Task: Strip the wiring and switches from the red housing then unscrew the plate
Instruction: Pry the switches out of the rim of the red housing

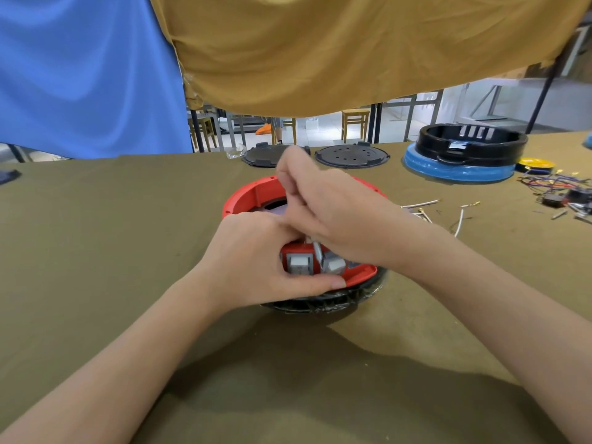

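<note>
While the red housing (256, 195) rests at the centre of the frame on the olive-covered counter (96, 238), it is gripped from the near side by the left hand (256, 261). The left fingers (320, 283) are curled narrowly around the housing's near rim, the thumb lying just below a grey switch (299, 264) set in a red panel. A second grey switch (334, 264) sits just beside the first, tilted out of line. The right hand (333, 213) is held above the housing's open middle, its fingers (288, 184) bunched together in a pinch; what they pinch is blurred and cannot be told. A thin grey strip (317, 251) is seen between the two hands, above the switches. Inside the housing, only a dark opening and a pale surface are visible past the hands. A black ribbed base (320, 304) is seen beneath the housing's near edge.

At the right of the frame, white wire pieces (423, 205) lie loose on the counter, and a tangle of coloured wires with small dark parts (557, 190) is gathered further right. At the upper right, a black ring-shaped housing (471, 145) is stacked on a blue base (458, 171). Two dark round plates (352, 155) lie side by side at the counter's far edge.
</note>
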`<state>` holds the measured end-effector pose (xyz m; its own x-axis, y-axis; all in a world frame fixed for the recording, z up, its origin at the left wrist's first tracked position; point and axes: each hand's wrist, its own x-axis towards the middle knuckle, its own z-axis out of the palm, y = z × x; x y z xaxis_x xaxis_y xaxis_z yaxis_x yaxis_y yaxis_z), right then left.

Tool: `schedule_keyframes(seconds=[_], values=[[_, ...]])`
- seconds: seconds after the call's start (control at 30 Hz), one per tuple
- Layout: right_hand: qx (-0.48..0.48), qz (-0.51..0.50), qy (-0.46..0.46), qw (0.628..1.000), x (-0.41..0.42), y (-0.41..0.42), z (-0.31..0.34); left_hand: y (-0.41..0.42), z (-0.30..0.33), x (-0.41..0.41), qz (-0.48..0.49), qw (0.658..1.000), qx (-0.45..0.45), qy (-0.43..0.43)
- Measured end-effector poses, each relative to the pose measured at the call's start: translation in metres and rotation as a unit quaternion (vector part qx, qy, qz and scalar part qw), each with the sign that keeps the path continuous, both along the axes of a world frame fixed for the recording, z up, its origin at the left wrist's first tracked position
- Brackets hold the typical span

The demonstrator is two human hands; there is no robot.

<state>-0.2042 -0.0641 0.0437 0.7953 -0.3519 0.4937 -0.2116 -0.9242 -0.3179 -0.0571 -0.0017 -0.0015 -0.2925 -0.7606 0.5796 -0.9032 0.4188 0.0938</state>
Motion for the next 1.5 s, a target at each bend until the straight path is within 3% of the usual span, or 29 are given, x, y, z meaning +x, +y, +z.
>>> schedule_keyframes(seconds=[0.13, 0.37, 0.5, 0.73, 0.83, 1.03, 1.13, 1.33, 1.5], values=[[0.056, -0.016, -0.184, 0.981, -0.017, -0.010, -0.007, -0.001, 0.000, 0.001, 0.030, 0.999, -0.015, -0.032], [0.020, -0.021, -0.178, 0.984, -0.023, -0.016, -0.014, -0.001, -0.001, 0.001, 0.006, 1.000, -0.024, -0.012], [-0.008, -0.011, -0.185, 0.983, -0.025, -0.017, -0.016, -0.001, 0.001, 0.003, -0.071, 0.997, -0.016, 0.037], [0.088, -0.046, -0.249, 0.963, -0.018, -0.017, -0.024, -0.001, 0.003, -0.002, -0.139, 0.983, 0.024, 0.121], [0.140, -0.072, -0.228, 0.961, -0.012, -0.021, -0.024, 0.001, 0.004, -0.003, -0.136, 0.980, 0.041, 0.140], [0.208, -0.083, -0.094, 0.970, -0.005, -0.034, -0.017, 0.002, 0.006, -0.005, -0.134, 0.977, 0.057, 0.156], [0.200, -0.087, -0.086, 0.972, -0.004, -0.034, -0.016, 0.003, 0.007, -0.005, -0.133, 0.976, 0.061, 0.160], [0.049, -0.068, -0.294, 0.952, -0.015, -0.014, -0.029, 0.003, 0.008, -0.006, -0.134, 0.975, 0.060, 0.165], [-0.003, -0.009, -0.287, 0.958, -0.020, -0.017, -0.027, 0.003, 0.008, -0.005, -0.133, 0.975, 0.064, 0.165]])
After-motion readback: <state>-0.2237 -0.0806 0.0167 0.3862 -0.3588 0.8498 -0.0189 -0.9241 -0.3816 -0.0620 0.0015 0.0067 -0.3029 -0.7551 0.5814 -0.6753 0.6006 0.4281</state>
